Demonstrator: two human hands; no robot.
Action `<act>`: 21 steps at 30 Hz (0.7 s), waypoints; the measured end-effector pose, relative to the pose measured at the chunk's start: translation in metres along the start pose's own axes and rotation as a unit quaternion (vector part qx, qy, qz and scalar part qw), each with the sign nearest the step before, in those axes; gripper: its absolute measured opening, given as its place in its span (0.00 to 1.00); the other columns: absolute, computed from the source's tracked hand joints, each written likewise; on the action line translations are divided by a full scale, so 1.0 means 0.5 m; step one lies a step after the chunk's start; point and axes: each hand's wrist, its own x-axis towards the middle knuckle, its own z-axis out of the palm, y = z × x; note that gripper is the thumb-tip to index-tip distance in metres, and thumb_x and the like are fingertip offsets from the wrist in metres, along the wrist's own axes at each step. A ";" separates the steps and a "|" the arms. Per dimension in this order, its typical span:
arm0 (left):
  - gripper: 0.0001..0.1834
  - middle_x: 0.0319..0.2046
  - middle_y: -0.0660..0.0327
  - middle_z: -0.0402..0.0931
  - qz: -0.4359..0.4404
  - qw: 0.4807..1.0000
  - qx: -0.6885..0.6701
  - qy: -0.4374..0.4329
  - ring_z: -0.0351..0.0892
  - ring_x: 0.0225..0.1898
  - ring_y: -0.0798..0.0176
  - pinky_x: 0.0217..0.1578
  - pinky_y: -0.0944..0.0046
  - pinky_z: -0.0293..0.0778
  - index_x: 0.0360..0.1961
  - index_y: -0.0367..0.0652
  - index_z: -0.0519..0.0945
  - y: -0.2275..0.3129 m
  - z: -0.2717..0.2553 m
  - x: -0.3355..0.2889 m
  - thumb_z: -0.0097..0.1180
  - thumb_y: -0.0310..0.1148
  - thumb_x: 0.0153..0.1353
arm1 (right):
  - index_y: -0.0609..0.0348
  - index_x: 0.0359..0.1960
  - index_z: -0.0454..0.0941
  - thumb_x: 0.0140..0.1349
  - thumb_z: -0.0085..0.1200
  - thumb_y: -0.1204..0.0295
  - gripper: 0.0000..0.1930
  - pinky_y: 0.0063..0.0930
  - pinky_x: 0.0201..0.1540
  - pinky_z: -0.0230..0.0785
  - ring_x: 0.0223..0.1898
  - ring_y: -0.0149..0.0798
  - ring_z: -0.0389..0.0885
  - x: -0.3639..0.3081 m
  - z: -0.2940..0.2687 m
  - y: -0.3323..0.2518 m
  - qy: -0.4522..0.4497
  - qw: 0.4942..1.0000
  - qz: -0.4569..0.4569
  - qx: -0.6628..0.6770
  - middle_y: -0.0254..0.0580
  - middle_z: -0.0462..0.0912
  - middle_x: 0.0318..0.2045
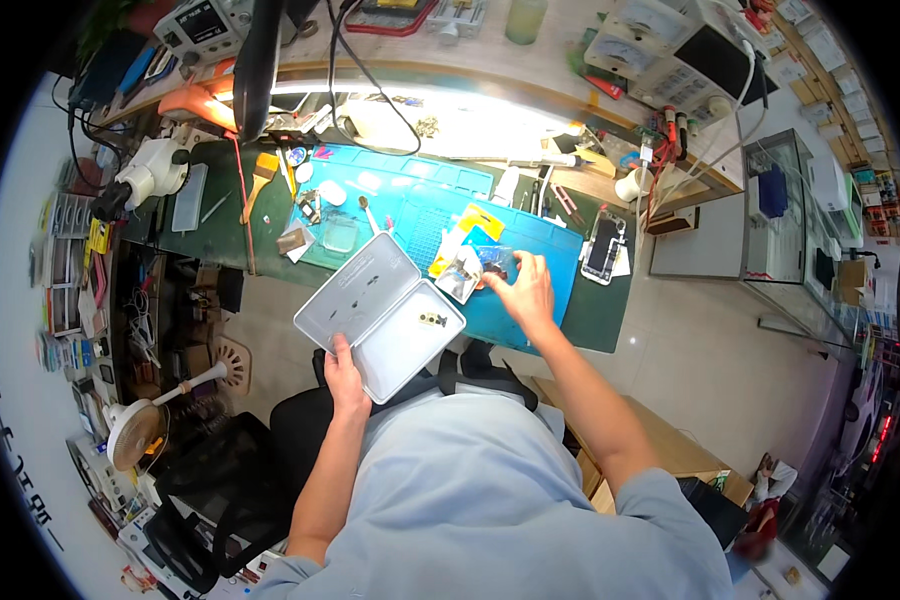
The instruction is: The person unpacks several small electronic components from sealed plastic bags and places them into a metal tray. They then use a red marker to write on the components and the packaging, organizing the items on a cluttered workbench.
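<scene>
My left hand [345,382] grips the lower left edge of a hinged case, which is opened wide. The case's grey lid [342,300] leans up to the left, with a few small dark marks or bits on its inner face. In its pale tray [395,350] lies a small yellowish and black part [433,319]. To the right of the case, my right hand [528,295] curls its thumb and fingers at a small clear plastic bag [494,260] with something dark in it. A whitish packet [460,276] and a yellow packet [480,218] lie beside the bag.
A blue work mat [550,245] covers the bench, with a wood-handled brush [261,180], a clear dish [339,235] and an opened phone [604,245] around. Over the bench's back runs a shelf with meters [635,50]. A black chair [220,480] stands behind left.
</scene>
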 end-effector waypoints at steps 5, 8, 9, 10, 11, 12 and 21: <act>0.23 0.55 0.60 0.77 0.012 1.000 0.013 -0.014 0.77 0.53 0.65 0.54 0.62 0.75 0.59 0.38 0.72 0.028 -0.005 0.042 0.49 0.47 0.77 | 0.59 0.39 0.79 0.52 0.73 0.60 0.21 0.40 0.47 0.76 0.47 0.48 0.81 0.013 0.031 0.010 0.039 0.999 0.008 -0.017 0.46 0.80 0.42; 0.23 0.53 0.60 0.78 0.009 1.000 0.013 -0.027 0.78 0.51 0.66 0.53 0.62 0.75 0.58 0.38 0.73 0.032 -0.009 0.060 0.51 0.47 0.76 | 0.61 0.38 0.79 0.54 0.72 0.62 0.19 0.34 0.40 0.78 0.37 0.39 0.84 -0.003 0.023 0.020 0.036 0.977 0.111 0.181 0.41 0.84 0.34; 0.23 0.53 0.60 0.78 0.007 0.999 0.011 -0.030 0.78 0.51 0.66 0.52 0.63 0.75 0.58 0.38 0.73 0.034 -0.009 0.067 0.51 0.47 0.76 | 0.62 0.41 0.79 0.58 0.71 0.63 0.18 0.28 0.37 0.77 0.31 0.32 0.83 -0.010 0.015 0.008 0.068 0.973 0.094 0.199 0.39 0.86 0.30; 0.23 0.53 0.60 0.78 0.009 0.999 0.015 -0.035 0.78 0.51 0.66 0.52 0.62 0.76 0.58 0.38 0.73 0.033 -0.011 0.074 0.51 0.47 0.76 | 0.63 0.42 0.79 0.59 0.70 0.64 0.18 0.28 0.37 0.77 0.32 0.31 0.83 -0.020 0.007 -0.004 0.066 0.966 0.095 0.232 0.39 0.86 0.31; 0.23 0.53 0.60 0.78 0.011 0.999 0.019 -0.041 0.78 0.50 0.66 0.52 0.62 0.76 0.58 0.38 0.74 0.031 -0.014 0.082 0.51 0.47 0.76 | 0.63 0.43 0.80 0.60 0.69 0.64 0.17 0.27 0.38 0.77 0.33 0.31 0.84 -0.033 -0.002 -0.016 0.063 0.958 0.095 0.264 0.40 0.86 0.32; 0.23 0.52 0.60 0.78 0.013 0.999 0.023 -0.045 0.78 0.50 0.66 0.52 0.62 0.76 0.58 0.38 0.74 0.029 -0.017 0.088 0.51 0.48 0.76 | 0.64 0.44 0.80 0.61 0.69 0.64 0.17 0.27 0.38 0.77 0.33 0.30 0.84 -0.047 -0.019 -0.045 0.059 0.949 0.095 0.295 0.40 0.87 0.33; 0.20 0.52 0.62 0.79 -0.010 0.998 0.022 -0.051 0.77 0.49 0.68 0.51 0.64 0.74 0.56 0.38 0.76 0.031 0.002 0.112 0.50 0.45 0.77 | 0.62 0.42 0.83 0.64 0.62 0.70 0.09 0.32 0.38 0.78 0.33 0.40 0.86 -0.114 -0.005 -0.162 0.002 0.973 0.004 0.233 0.47 0.87 0.35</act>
